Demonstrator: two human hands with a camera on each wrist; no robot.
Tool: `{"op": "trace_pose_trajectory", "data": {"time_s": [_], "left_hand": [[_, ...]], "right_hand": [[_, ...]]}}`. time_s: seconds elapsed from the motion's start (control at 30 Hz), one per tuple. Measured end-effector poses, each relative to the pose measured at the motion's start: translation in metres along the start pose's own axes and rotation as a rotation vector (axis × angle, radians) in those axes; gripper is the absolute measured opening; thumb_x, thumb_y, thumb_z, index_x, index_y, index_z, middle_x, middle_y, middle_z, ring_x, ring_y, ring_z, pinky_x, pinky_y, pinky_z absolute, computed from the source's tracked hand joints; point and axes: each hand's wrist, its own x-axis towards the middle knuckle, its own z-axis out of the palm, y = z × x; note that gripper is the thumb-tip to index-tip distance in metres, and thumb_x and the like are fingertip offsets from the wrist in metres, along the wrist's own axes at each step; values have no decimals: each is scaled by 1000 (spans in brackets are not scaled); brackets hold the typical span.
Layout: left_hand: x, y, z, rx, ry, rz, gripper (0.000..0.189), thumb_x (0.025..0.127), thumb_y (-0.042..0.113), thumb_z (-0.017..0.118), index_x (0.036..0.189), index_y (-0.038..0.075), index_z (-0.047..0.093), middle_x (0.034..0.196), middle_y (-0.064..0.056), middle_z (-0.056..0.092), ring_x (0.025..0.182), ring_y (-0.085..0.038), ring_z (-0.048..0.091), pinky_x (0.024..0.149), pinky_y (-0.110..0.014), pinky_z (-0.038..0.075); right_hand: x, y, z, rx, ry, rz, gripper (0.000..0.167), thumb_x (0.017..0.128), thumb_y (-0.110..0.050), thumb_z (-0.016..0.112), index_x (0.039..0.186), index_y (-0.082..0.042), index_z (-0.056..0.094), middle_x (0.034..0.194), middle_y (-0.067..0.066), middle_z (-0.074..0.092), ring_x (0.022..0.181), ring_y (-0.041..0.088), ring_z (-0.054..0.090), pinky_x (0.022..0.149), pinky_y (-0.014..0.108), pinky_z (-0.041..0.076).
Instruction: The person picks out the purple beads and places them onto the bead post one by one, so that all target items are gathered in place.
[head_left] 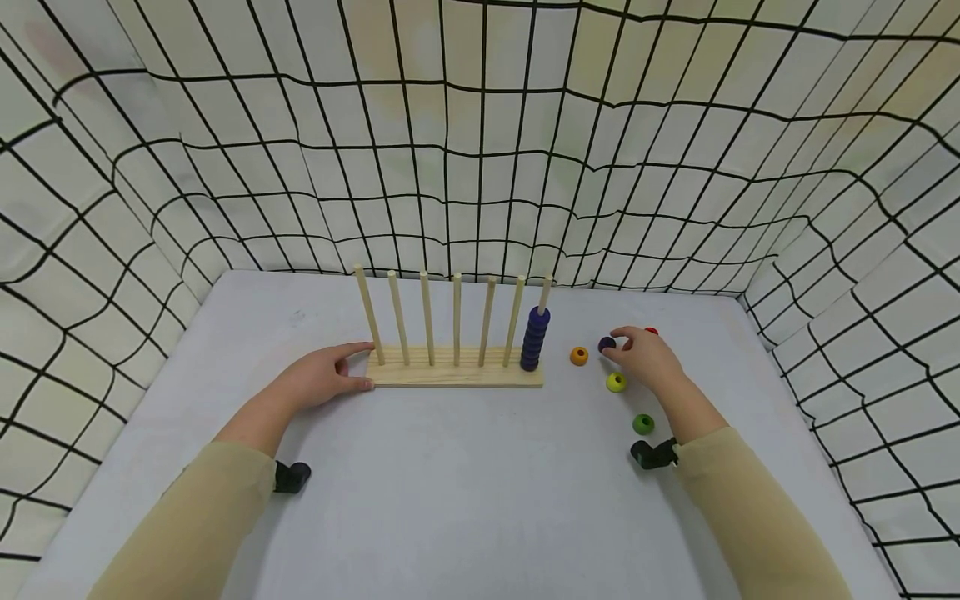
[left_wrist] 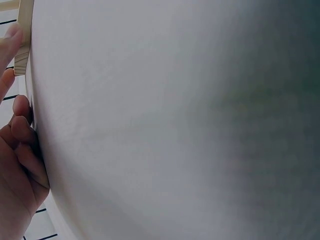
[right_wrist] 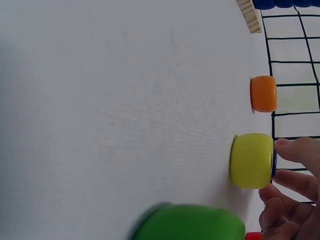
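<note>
My left hand [head_left: 318,377] grips the left end of a wooden peg stand [head_left: 450,378], thumb at the front edge and a finger at the back. Upright pegs rise from it, and a stack of dark blue beads [head_left: 534,340] fills much of the rightmost one. To the right of the stand, my right hand [head_left: 648,358] pinches a dark blue bead [head_left: 606,343] between thumb and finger, low over the table. In the right wrist view a yellow bead [right_wrist: 251,161] mostly hides that blue bead.
Around the right hand lie an orange bead [head_left: 579,356], a green bead [head_left: 643,424] and a partly hidden red bead [head_left: 652,331]. The white table [head_left: 465,492] is bordered at the back and sides by black netting [head_left: 480,200] over pale walls.
</note>
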Motion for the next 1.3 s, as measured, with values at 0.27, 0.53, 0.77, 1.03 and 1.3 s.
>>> {"op": "trace_pose_trajectory", "data": {"time_s": [0.27, 0.53, 0.77, 1.03, 1.3], "left_hand": [[3, 0, 2, 9, 1, 3, 80, 86, 53, 73, 152, 20, 42, 81, -5, 48, 72, -20, 43, 64, -35, 33], [1, 3, 0, -1, 2, 1, 78, 87, 50, 73, 152, 20, 42, 81, -5, 48, 71, -20, 43, 64, -35, 33], [1, 2, -1, 5, 3, 10, 78, 87, 51, 73, 152, 19, 43, 81, -5, 48, 72, -20, 43, 64, -35, 33], [2, 0, 0, 2, 1, 11, 79, 86, 53, 73, 151, 20, 43, 82, -5, 47, 72, -20, 43, 65, -35, 33], [2, -2, 1, 6, -1, 5, 80, 85, 53, 73, 152, 20, 42, 81, -5, 47, 72, -20, 43, 64, -35, 32]], "right_hand": [[2, 2, 1, 20, -13, 22, 58, 97, -36, 63, 145, -8, 48, 127, 22, 58, 111, 37, 55, 92, 51, 44], [4, 3, 2, 29, -21, 21, 57, 97, -36, 63, 144, -7, 48, 127, 22, 58, 111, 37, 55, 93, 52, 44], [4, 2, 2, 19, -14, 12, 56, 98, -35, 61, 144, -6, 48, 128, 22, 58, 112, 37, 55, 95, 52, 43], [4, 2, 3, 10, -6, 8, 55, 98, -34, 60, 143, -5, 49, 127, 22, 58, 112, 37, 55, 95, 52, 43], [5, 2, 3, 9, 12, 5, 55, 98, -34, 60, 144, -7, 49, 126, 21, 58, 109, 36, 55, 91, 50, 45]]}}
